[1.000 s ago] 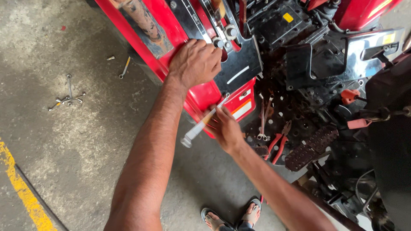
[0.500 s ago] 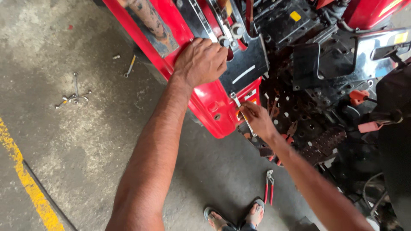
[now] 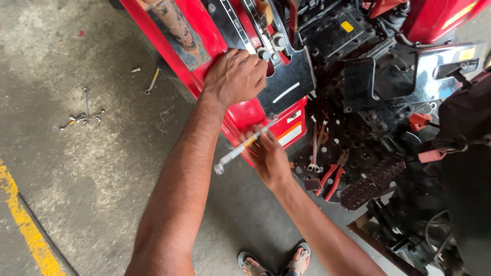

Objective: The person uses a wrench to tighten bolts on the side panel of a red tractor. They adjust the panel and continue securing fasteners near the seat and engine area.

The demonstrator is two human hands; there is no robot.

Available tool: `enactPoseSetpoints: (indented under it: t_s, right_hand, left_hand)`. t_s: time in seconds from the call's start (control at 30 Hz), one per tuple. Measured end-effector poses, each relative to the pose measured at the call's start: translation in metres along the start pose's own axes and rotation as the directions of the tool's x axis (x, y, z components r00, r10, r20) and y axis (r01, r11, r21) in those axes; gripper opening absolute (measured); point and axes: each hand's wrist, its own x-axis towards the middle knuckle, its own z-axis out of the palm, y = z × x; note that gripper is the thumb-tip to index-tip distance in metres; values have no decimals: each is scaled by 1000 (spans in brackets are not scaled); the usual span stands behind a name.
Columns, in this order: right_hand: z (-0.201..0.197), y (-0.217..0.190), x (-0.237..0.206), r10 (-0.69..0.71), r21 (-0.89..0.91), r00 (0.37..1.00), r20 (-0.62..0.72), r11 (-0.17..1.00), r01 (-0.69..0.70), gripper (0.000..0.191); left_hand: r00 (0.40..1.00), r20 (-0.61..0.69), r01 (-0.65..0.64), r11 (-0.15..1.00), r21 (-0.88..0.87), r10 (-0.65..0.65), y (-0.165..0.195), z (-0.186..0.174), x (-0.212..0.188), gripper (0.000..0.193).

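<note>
We see right hand (image 3: 268, 156) pinching metal wrench (image 3: 240, 148) at lower edge of red panel (image 3: 240, 115). Wrench long axis slants from panel down-left, free end off toward concrete floor (image 3: 76, 194). Left hand (image 3: 235, 76), fingers curled, presses panel's upper edge, directly above wrench. Right hand nearer.

Stained concrete floor (image 3: 76, 194), perhaps daylit, yellow line (image 3: 28, 230).

Two hands are counted, the left hand (image 3: 236, 76) and the right hand (image 3: 267, 157), with one long silver wrench (image 3: 240, 148) between them. One pair of red-handled pliers (image 3: 331, 179) and two spanners (image 3: 316, 145) are seen on the perforated footplate (image 3: 358, 153). On the concrete floor (image 3: 76, 194), one cluster of small tools (image 3: 82, 117), one loose spanner (image 3: 152, 82) and two sandalled feet (image 3: 276, 263) are counted.
</note>
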Motion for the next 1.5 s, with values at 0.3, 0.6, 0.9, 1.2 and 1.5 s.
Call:
enactPoseSetpoints:
  t_s: [0.3,0.6,0.9,1.2,1.5]
  right_hand:
    - [-72,-84,20,-346,-898,846,406,22,440,28]
    - [-63,-156,51,14,-508,602,799,-521,686,23]
    - [-9,52,20,-294,-67,889,-351,955,290,23]
    - [-64,-24,-6,-486,-740,874,-24,596,311,27]
    - [-75,-130,34,-239,-878,847,475,-198,436,22]
  left_hand:
    - [997,74,6,1000,5,-6,0,-1,3,19]
    - [999,41,21,999,-44,-19,0,-1,2,16]
    - [999,-40,-24,999,-32,22,4,-6,13,17]
    - [999,-32,-14,999,-43,13,4,-9,15,15]
    - [998,-58,-23,997,-72,18,-1,2,5,17]
